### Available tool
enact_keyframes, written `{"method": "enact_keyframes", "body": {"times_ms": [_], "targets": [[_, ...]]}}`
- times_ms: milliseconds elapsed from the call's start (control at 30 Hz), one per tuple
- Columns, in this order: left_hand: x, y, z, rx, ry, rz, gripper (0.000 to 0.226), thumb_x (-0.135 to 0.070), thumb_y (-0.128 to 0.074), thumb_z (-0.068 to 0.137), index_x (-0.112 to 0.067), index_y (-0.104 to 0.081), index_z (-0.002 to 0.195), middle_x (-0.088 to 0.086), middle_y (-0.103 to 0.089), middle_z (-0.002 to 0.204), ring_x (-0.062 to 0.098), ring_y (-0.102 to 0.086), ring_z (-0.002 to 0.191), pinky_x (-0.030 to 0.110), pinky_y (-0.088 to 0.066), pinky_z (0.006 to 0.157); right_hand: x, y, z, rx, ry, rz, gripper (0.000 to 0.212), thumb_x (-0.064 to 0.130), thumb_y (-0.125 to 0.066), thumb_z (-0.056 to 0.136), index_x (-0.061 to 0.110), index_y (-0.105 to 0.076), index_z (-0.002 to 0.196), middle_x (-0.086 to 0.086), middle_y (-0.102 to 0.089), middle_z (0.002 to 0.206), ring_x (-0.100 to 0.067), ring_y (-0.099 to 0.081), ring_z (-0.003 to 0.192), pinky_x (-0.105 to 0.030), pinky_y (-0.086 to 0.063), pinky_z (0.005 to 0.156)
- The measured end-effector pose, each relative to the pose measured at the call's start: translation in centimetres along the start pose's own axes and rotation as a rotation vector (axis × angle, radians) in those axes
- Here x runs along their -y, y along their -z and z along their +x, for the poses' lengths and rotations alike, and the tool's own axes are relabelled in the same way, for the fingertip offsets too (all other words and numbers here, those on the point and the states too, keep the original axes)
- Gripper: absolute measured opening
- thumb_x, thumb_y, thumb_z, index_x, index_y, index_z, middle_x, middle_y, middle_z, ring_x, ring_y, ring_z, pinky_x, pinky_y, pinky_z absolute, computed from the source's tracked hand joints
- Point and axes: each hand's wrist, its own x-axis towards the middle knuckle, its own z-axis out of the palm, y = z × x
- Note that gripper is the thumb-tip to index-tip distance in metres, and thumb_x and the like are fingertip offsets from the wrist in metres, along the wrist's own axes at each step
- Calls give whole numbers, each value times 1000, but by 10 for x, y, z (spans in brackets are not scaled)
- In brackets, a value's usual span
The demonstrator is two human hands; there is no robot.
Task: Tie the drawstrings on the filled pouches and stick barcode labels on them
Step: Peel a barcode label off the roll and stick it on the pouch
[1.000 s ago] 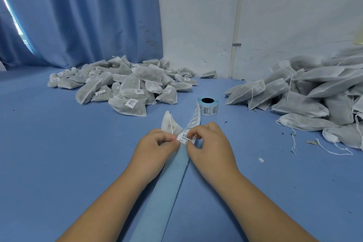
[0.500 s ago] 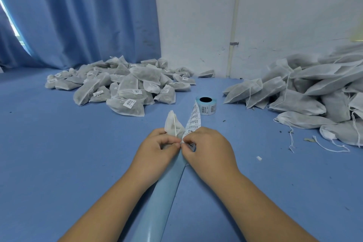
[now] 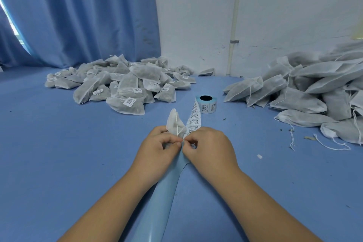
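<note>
Tabletop blue; curtain behind, white wall right.

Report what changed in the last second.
The left hand, gripping the pouch, and the right hand, pinching the label strip, closed together until they meet; the pouch now shows further above the left hand. Label roll, labelled pile and unlabelled pile unmoved.

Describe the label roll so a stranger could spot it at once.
On the blue table, between the left heap and right heap of pouches, stands the label roll. Unlike the grey pouches it is round, pale blue with a black core, trailing a barcode strip.
</note>
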Motion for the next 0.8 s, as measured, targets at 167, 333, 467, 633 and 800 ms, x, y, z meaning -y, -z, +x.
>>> {"method": "enact_keyframes", "body": {"times_ms": [167, 333, 467, 633, 800], "targets": [[1, -1, 0, -1, 6, 8, 15, -2, -65, 89, -10, -77, 88, -11, -58, 106, -13, -56, 81, 0, -36, 73, 0, -1, 0, -15, -40, 40, 13, 27, -61, 80, 20, -71, 76, 5, -60, 75, -16, -56, 71, -30, -48, 64], [2, -1, 1, -10, 15, 23, 14, -4, -65, 90, -10, -77, 88, -11, -58, 107, -12, -55, 80, -1, -35, 71, -3, -2, 1, -9, -152, 192, 12, 22, -64, 77, 24, -66, 66, 9, -63, 69, -13, -59, 69, -28, -50, 64], [4, -1, 2, -27, 30, 26, 12, -7, -65, 90, -11, -76, 86, -14, -58, 105, -15, -54, 80, 0, -35, 71, -9, 1, 4, -17, -332, 401, 19, 18, -64, 74, 27, -61, 57, 16, -63, 59, 0, -58, 61, -17, -45, 58], [5, 0, 2, -40, 53, 11, 15, -6, -64, 91, -12, -75, 82, -14, -59, 105, -15, -55, 78, 0, -36, 69, -14, 6, 6, -36, -460, 561, 17, 18, -63, 73, 20, -61, 56, 17, -56, 50, 0, -47, 47, -19, -36, 51], [6, 2, 2, -94, 98, -22, 16, -6, -62, 90, -12, -75, 82, -12, -61, 106, -12, -57, 75, 0, -38, 65, -18, 13, 8, -97, -570, 682, 15, 17, -61, 72, 9, -58, 60, 11, -55, 54, -5, -43, 50, -23, -33, 51]]}}
